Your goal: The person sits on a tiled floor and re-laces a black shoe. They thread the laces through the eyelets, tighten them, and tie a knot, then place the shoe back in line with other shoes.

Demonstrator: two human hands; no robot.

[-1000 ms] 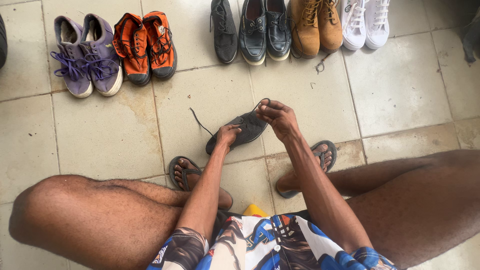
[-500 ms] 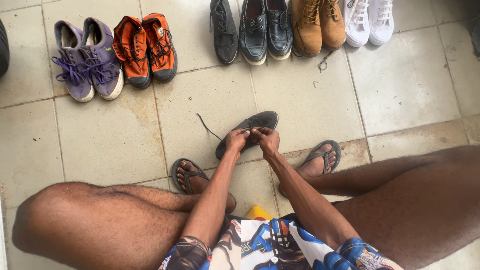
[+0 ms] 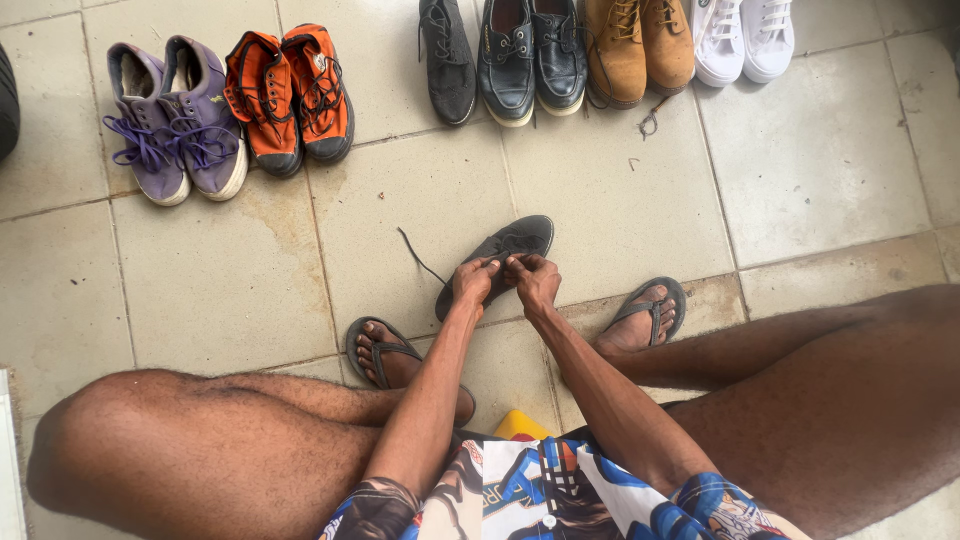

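Observation:
A dark grey lace-up shoe (image 3: 510,246) lies on the tiled floor between my feet, toe pointing up and right. My left hand (image 3: 473,281) and my right hand (image 3: 535,280) are side by side at the shoe's near end, each pinching its lace. One loose black lace end (image 3: 416,254) trails off to the left of the shoe. My fingers hide the knot area.
Shoes line the far side: a purple pair (image 3: 175,130), an orange pair (image 3: 290,95), a single dark shoe (image 3: 447,60), black leather shoes (image 3: 530,55), tan boots (image 3: 640,45), white sneakers (image 3: 745,38). My sandalled feet (image 3: 380,350) (image 3: 645,315) flank the shoe.
My hands have come together at the near end of the shoe; a second ago the right hand was further up over the shoe. The shoe has turned slightly.

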